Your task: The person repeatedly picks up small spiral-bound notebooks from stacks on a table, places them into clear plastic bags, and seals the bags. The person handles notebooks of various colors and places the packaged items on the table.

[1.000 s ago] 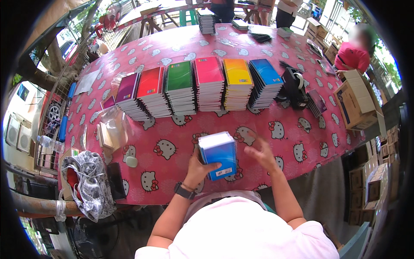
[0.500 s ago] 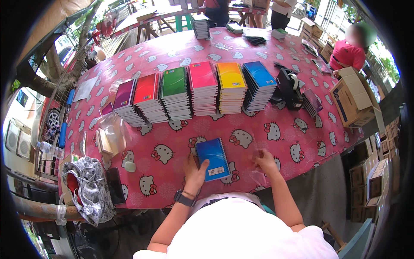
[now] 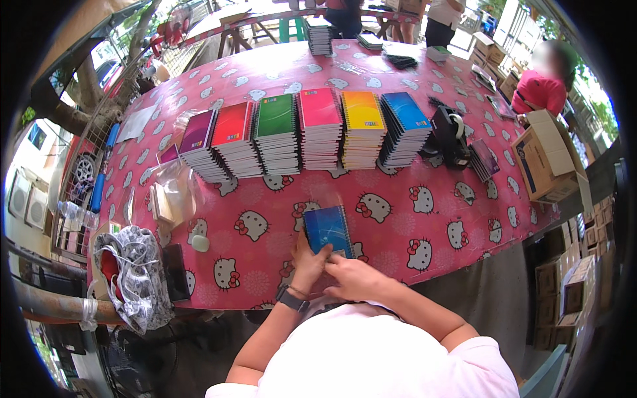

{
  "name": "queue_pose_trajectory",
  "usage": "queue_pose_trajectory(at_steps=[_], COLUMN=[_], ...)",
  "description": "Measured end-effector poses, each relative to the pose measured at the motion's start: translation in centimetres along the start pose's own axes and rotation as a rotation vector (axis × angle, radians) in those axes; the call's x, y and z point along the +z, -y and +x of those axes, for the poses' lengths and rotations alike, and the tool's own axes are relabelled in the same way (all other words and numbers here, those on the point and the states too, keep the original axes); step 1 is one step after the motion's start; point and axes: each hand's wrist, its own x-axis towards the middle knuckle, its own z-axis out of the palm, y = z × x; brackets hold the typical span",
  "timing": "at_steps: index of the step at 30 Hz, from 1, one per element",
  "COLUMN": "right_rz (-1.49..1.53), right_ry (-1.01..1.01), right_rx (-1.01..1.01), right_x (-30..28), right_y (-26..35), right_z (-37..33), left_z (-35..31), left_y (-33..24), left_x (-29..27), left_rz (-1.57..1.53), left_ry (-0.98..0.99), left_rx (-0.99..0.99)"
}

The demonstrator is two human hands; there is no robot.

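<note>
A blue spiral notebook lies before me on the pink patterned table, its wire binding along the right side. My left hand grips its lower left part, thumb on the cover. At the notebook's lower edge, my right hand is closed, its fingertips beside the left thumb. Clear plastic shows past the notebook's top edge and looks like a bag around it. The right fingers seem to pinch the near end of this plastic, though they partly hide it.
Beyond stand stacks of purple, red, green, pink, yellow and blue notebooks. A black tape dispenser is at right, plastic bags at left. A patterned cloth bag sits near left; an open carton stands right.
My right hand has moved left from the table's right side to the notebook's lower edge. The clear plastic it held beside the notebook now shows at the notebook.
</note>
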Motion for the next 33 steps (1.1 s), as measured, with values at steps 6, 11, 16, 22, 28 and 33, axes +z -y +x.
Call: queue_pose_trajectory(at_steps=[6, 11, 16, 22, 28, 33], right_rz=[0.255, 0.152, -0.044, -0.357, -0.428, -0.514], right_ry=[-0.533, -0.568, -0.438, -0.407, -0.344, -0.304], right_rx=[0.132, 0.227, 0.313, 0.273, 0.241, 0.312], right_x=[1.5, 1.6, -0.9, -1.0, -0.7, -0.5], right_y=[-8.3, -10.3, -10.4, -11.0, -10.4, -9.4], right_z=[1.0, 3.7, 4.2, 3.1, 3.1, 4.1], left_z=[1.2, 4.5, 4.6, 3.7, 3.8, 4.1], left_y=[2.8, 1.0, 1.3, 1.3, 1.0, 1.1], left_x=[1.5, 2.3, 1.5, 2.9, 3.3, 3.9], left_rz=[-0.116, 0.025, -0.524, 0.077, 0.039, 0.136], left_ry=[0.025, -0.014, -0.066, -0.242, -0.249, -0.332], left_rx=[0.084, 0.237, 0.127, 0.253, 0.128, 0.237])
